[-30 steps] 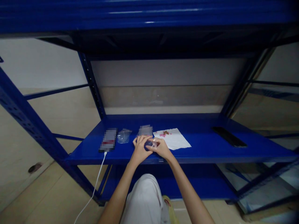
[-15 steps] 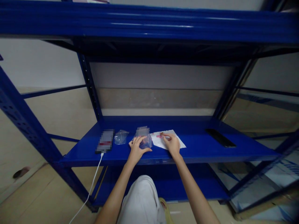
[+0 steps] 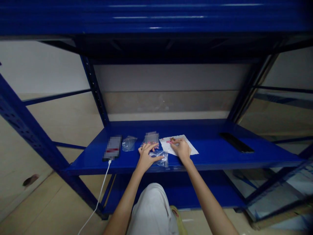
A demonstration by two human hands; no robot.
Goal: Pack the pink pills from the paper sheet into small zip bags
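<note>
My left hand (image 3: 146, 157) has its fingers spread over a stack of clear zip bags (image 3: 151, 137). Its thumb reaches across another clear plastic bag (image 3: 163, 160), which lies nearer the shelf's front edge. To the right, my right hand (image 3: 183, 150) rests over a white sheet of paper (image 3: 192, 150), its thumb and fingers drawn together. By those fingertips is a little cluster of small brownish pieces (image 3: 172, 139). Whatever the fingertips pinch is too small to make out. Pink marks show on the paper.
Left of the bags lie another clear bag (image 3: 129, 143) and a phone (image 3: 112, 147) with a white cable (image 3: 99, 192) hanging over the edge. A black flat object (image 3: 236, 142) lies at the right on the blue shelf (image 3: 210, 130). An upper blue beam (image 3: 156, 19) crosses overhead.
One clear bag now lies apart from the stack, closer to the front edge under my left thumb. The brownish pieces show more plainly beside my right fingertips. The view has shifted slightly.
</note>
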